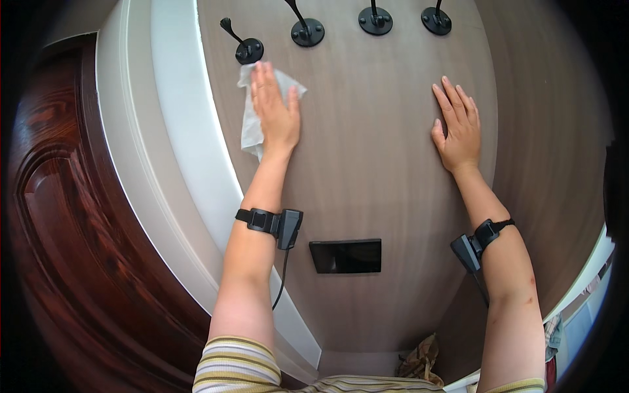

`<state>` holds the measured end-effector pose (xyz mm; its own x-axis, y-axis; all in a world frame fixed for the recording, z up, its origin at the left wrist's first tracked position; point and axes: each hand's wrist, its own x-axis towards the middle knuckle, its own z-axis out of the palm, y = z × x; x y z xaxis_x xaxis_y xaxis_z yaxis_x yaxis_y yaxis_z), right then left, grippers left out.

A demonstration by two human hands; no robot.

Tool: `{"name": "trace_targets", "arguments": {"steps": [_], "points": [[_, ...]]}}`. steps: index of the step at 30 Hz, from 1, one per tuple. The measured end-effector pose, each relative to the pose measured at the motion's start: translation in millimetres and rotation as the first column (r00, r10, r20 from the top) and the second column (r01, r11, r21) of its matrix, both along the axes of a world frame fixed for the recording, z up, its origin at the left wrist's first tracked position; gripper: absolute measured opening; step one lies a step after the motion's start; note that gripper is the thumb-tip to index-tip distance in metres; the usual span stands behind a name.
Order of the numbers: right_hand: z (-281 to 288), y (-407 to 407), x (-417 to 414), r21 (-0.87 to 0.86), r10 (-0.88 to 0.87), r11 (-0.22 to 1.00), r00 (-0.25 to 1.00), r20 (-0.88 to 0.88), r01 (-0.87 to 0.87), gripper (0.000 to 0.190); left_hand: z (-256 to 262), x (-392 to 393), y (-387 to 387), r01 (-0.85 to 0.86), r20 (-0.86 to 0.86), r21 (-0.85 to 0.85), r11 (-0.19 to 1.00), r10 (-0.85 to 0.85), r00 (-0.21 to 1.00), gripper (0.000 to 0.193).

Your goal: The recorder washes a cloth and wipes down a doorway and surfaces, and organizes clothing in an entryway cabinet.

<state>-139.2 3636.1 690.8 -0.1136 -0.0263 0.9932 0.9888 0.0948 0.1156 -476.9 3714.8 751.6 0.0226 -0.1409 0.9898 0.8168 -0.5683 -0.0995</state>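
Observation:
My left hand lies flat over a thin white wipe, pressing it against a wood-grain panel. Parts of the wipe stick out on both sides of the fingers, and the rest is hidden under the palm. Just above the fingertips is a black double-screw coat hook fixed to the panel. Further right, my right hand rests on the same panel with nothing in it, its thumb held apart from the fingers.
More black hooks run along the top. A dark screen-like rectangle is set low in the panel. At left are white trim and a dark red wooden door. A brown bag stands below. Cabled devices are strapped to both forearms.

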Motion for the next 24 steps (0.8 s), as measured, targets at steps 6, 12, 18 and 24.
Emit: {"name": "trace_targets", "arguments": {"steps": [6, 12, 18, 24], "points": [[1, -2, -1, 0.005, -0.004, 1.000, 1.000, 0.002, 0.004, 0.064, 18, -26, 3, -0.043, 0.238, 0.191, 0.981, -0.003, 0.971, 0.070], [2, -2, -5, 0.021, 0.002, 1.000, 1.000, 0.006, -0.002, 0.063, 85, -61, 5, 0.286, 0.140, 0.269, 0.919, -0.332, 0.933, 0.061], [1, 0, 4, 0.035, 0.015, 0.999, 1.000, 0.013, -0.015, 0.063, 57, -56, 8, -0.117, 0.037, 0.057, 0.991, 0.115, 0.993, 0.049], [4, -1, -4, 0.041, 0.017, 0.999, 1.000, 0.010, -0.017, 0.062, 44, -61, 3, -0.244, 0.042, -0.024, 0.970, 0.244, 0.969, 0.056]]}}
